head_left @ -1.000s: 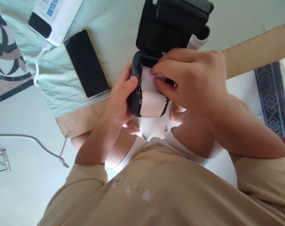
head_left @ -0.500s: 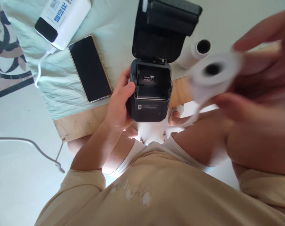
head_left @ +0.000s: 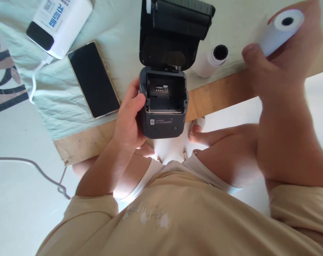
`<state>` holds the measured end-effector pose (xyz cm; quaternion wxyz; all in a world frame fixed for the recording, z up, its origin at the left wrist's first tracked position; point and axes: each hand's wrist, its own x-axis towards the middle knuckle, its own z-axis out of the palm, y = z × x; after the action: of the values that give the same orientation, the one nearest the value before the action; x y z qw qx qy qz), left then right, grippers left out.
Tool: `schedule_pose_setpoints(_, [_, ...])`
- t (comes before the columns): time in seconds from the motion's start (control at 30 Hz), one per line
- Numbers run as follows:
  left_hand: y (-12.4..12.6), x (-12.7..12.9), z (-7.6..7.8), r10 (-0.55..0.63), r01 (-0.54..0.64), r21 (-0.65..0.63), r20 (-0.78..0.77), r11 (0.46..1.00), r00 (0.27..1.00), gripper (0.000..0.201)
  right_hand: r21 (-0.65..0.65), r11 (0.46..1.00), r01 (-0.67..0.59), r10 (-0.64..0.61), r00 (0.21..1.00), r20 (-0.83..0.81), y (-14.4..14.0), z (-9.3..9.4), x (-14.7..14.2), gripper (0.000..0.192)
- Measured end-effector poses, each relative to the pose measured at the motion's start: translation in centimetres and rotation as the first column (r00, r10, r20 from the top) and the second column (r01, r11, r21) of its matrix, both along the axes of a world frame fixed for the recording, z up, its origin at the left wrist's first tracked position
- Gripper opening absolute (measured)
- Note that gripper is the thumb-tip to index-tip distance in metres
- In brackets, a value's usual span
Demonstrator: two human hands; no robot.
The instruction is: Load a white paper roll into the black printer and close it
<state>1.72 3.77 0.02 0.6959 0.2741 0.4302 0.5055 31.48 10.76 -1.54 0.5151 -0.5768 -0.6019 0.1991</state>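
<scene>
Black printer [head_left: 163, 106], lid open, in left hand [head_left: 129, 121] grip; right hand [head_left: 281, 60] grip pinches paper roll [head_left: 280, 30].

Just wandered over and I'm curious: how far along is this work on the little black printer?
Done: the printer has its lid open and its paper bay bare. In hand: the left hand grips the printer, while the right hand holds a paper roll away from it. Left: no roll sits inside; another roll lies on the table.

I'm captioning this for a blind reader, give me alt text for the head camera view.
Left hand grips a small black printer with its lid open and paper bay empty, while the right hand holds a paper roll raised to the side. A phone, power bank and second roll lie on the table.
</scene>
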Motion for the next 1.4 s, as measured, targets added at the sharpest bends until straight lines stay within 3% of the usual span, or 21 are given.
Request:
schedule_pose_setpoints(0.1, [0.0, -0.1, -0.4, 0.011, -0.011, 0.033, 0.006, 0.999, 1.0, 0.027, 0.123, 0.99, -0.065, 0.042, 0.983, 0.18, 0.3, -0.2, 0.6, 0.045])
schedule_pose_setpoints(0.27, [0.1, -0.2, -1.1, 0.007, -0.011, 0.074, 0.056, 0.997, 0.998, 0.03, -0.061, 0.996, 0.058, -0.032, 0.927, 0.373, 1.4, -1.5, 2.1, 0.06])
schedule_pose_setpoints(0.33, [0.2, -0.3, -1.2, 0.004, -0.008, 0.076, 0.058, 0.997, 0.998, 0.029, 0.091, 0.996, -0.007, -0.029, 0.921, 0.389, 1.0, -1.1, 2.1, 0.065])
schedule_pose_setpoints(0.4, [0.2, -0.2, -1.2, 0.012, -0.016, 0.062, 0.057, 0.998, 0.998, 0.03, 0.296, 0.951, -0.089, -0.033, 0.922, 0.385, -0.1, -0.3, 1.3, 0.057])
schedule_pose_setpoints(0.47, [0.2, -0.2, -1.0, 0.019, -0.021, 0.049, 0.051, 0.999, 0.999, 0.032, 0.32, 0.935, -0.155, 0.043, 0.943, 0.331, -1.5, 0.6, -0.3, 0.055])
schedule_pose_setpoints(0.57, [0.1, -0.2, -0.8, 0.01, -0.012, 0.049, 0.046, 0.999, 0.999, 0.031, 0.145, 0.947, -0.286, 0.197, 0.877, 0.439, -3.0, 1.1, -3.2, 0.068])
schedule_pose_setpoints(0.73, [0.1, -0.2, -0.5, -0.046, 0.046, 0.027, 0.007, 0.999, 0.999, 0.03, -0.189, 0.972, -0.138, 0.224, 0.778, 0.587, -2.7, -0.2, -5.9, 0.075])
schedule_pose_setpoints(0.93, [0.0, -0.2, -0.1, -0.037, 0.036, 0.015, 0.01, 0.999, 0.999, 0.028, -0.196, 0.978, -0.077, 0.18, 0.789, 0.587, -2.1, 0.2, -6.4, 0.069])
schedule_pose_setpoints(1.07, [-0.1, -0.1, -0.1, -0.038, 0.038, 0.017, -0.011, 0.999, 0.999, 0.028, -0.214, 0.967, -0.141, 0.209, 0.917, 0.339, -2.3, 1.6, -6.8, 0.074])
schedule_pose_setpoints(1.17, [-0.2, -0.1, -0.3, -0.017, 0.018, 0.028, -0.046, 0.999, 0.999, 0.03, -0.167, 0.953, -0.253, 0.256, 0.967, 0.002, -2.3, 1.5, -7.1, 0.047])
schedule_pose_setpoints(1.27, [-0.1, -0.1, -0.7, -0.006, 0.008, 0.051, -0.035, 0.999, 0.999, 0.032, -0.162, 0.878, -0.451, 0.379, 0.861, -0.339, -1.6, 0.3, -6.7, 0.036])
schedule_pose_setpoints(1.33, [0.0, -0.1, -0.9, -0.014, 0.015, 0.06, -0.024, 0.998, 1.0, 0.034, -0.249, 0.781, -0.572, 0.404, 0.768, -0.497, -0.9, -0.6, -6.0, 0.036])
schedule_pose_setpoints(1.4, [0.1, -0.2, -1.0, -0.032, 0.033, 0.055, -0.027, 0.998, 0.999, 0.036, -0.35, 0.687, -0.637, 0.389, 0.729, -0.563, -0.4, -1.1, -5.3, 0.031])
